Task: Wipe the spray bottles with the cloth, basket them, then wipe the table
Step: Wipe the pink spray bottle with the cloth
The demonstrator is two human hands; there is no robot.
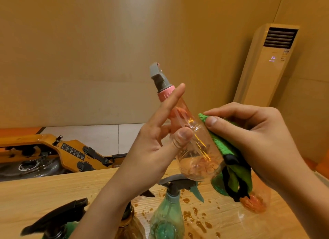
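- My left grip (156, 149) was curled round the pink spray bottle (194, 146), thumb pressed on its near side and forefinger laid straight up the neck, to steady it in the air above the surface (53, 194).
- I held the bottle tilted, nozzle toward 11 o'clock and base toward 5 o'clock, which turned its bare flank to the cloth.
- My right grip (258, 140) pinched the green cloth (229, 156) in a bunch between thumb and fingers. It pressed the cloth against the bottle's side at 3 o'clock, and the loose end hung toward 6 o'clock.
- The bottle was clear pink plastic with a pink collar and a grey trigger head. It looked nearly empty, with bright glints on its wall.
- At 6 o'clock from it a green spray bottle (169, 212) stood on the surface among brown drops (188, 215).
- I judged the wiping to be at an early stage. No basket was in view.
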